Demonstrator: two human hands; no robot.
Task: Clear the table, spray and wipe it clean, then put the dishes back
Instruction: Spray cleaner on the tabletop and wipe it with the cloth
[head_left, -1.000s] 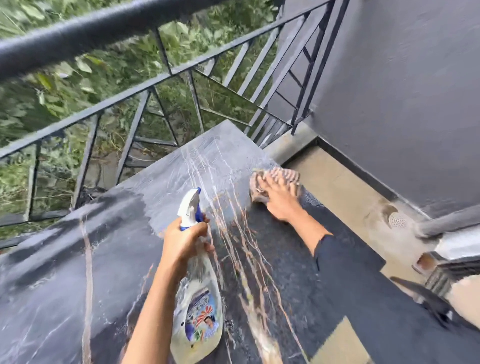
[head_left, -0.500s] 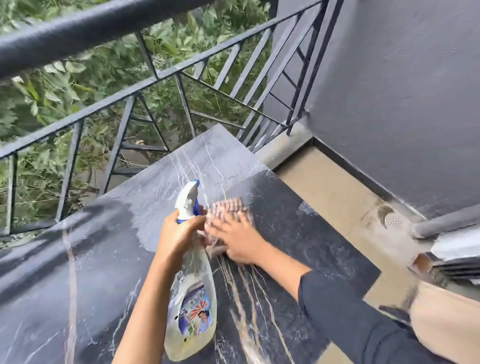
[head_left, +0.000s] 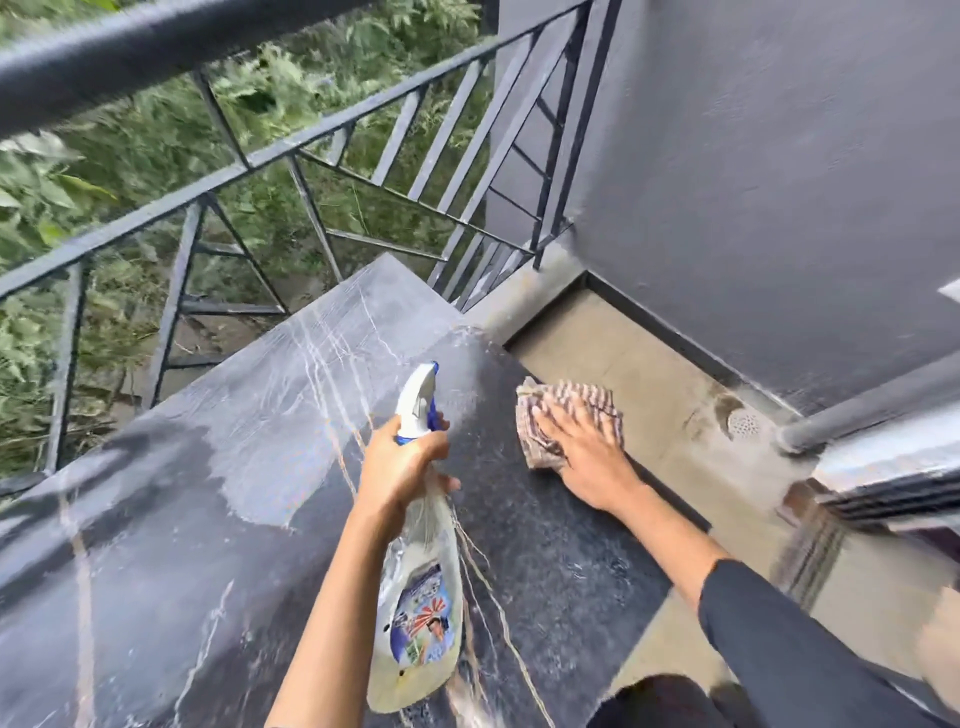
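- A person's left hand (head_left: 400, 467) wraps the neck of a spray bottle (head_left: 418, 623), fingers curled tight just below the trigger and the nozzle aimed toward 12 o'clock. The bottle hangs above the table (head_left: 182, 545), not resting on it.
- The right hand (head_left: 582, 457) lies flat, fingers straight and spread, pressing a striped cloth (head_left: 571, 402) against the table's 2 o'clock edge. It grasps nothing.
- Part of the cloth appears to hang past that edge, over the floor (head_left: 649, 374).
- A pale sheen covers the slab toward 11 o'clock and the near side reads darker. No dishes are in view.
- Likely hazards:
  - A stroke carried further toward 3 o'clock could push the cloth off the edge and down near the drain (head_left: 744, 423), since a flat palm has no hold on it.
  - Wet fingers could let the bottle slip onto the stone.
  - A spray aimed high toward 12 o'clock could send mist through the railing (head_left: 156, 44) instead of onto the slab.
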